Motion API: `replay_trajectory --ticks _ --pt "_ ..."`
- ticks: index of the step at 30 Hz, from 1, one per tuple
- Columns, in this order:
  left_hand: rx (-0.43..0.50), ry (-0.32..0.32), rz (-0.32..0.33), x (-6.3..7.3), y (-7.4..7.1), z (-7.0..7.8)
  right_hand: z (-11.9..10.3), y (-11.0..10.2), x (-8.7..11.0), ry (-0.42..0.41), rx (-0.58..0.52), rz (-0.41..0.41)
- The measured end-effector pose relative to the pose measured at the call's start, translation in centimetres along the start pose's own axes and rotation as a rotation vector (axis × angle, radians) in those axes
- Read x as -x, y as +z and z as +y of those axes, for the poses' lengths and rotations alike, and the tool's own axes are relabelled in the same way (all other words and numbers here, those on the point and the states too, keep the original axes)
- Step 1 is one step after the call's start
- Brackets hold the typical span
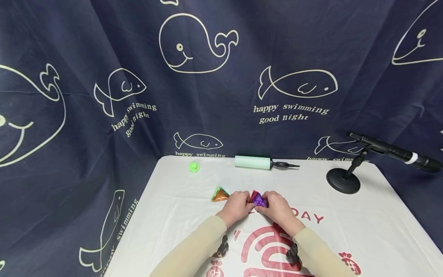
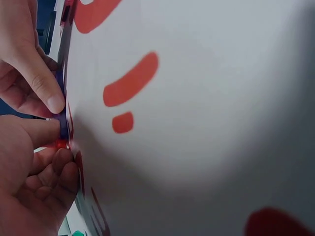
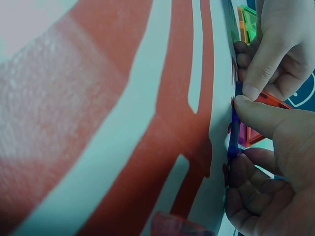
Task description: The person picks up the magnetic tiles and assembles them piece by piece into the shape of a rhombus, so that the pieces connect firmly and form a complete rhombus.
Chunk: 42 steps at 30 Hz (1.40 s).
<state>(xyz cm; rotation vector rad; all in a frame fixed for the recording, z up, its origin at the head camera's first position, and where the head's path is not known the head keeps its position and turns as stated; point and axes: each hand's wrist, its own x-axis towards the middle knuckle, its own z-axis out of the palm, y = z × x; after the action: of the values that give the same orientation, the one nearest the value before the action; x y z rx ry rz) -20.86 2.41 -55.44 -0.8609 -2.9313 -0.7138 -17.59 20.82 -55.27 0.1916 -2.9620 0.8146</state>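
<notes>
Both hands meet over triangular magnetic tiles near the middle of the table. A see-through purple triangular tile (image 1: pixel 259 200) faces me, and a red triangular tile (image 1: pixel 253 196) leans against its left side. My right hand (image 1: pixel 278 208) pinches the purple tile between thumb and fingers. From the other side my left hand (image 1: pixel 237 206) pinches the joined tiles; in the right wrist view its thumb presses the purple edge (image 3: pixel 236 130) beside the right thumb. Just left of it stands a group of orange and green triangular tiles (image 1: pixel 220 196). Fingers partly hide the red tile.
A green toy duck (image 1: pixel 194 167) sits at the back left. Farther right lies a pale green hand pump (image 1: pixel 253 162), and a black microphone stand (image 1: pixel 343 181) stands at the back right. A translucent red piece (image 3: pixel 178 226) lies under the right wrist. Dark printed cloth (image 1: pixel 214 104) hangs behind.
</notes>
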Motion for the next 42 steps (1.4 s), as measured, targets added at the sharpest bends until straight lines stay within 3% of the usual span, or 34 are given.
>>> replay_trajectory --ticks 12,28,38,42 --pt "0.037 0.019 -0.001 -0.2 0.2 -0.7 0.1 -1.2 0.4 0.013 -0.020 -0.075" --pt "0.020 0.038 -0.019 -0.4 0.2 -1.1 4.8 -4.4 2.5 -0.045 -0.036 -0.020" --pt "0.017 0.040 -0.040 -0.4 0.1 -0.9 6.8 -5.7 4.6 -0.117 -0.070 -0.023" --pt "0.017 0.038 -0.046 -0.4 -0.1 -0.9 7.6 -5.9 5.7 -0.128 -0.105 -0.062"
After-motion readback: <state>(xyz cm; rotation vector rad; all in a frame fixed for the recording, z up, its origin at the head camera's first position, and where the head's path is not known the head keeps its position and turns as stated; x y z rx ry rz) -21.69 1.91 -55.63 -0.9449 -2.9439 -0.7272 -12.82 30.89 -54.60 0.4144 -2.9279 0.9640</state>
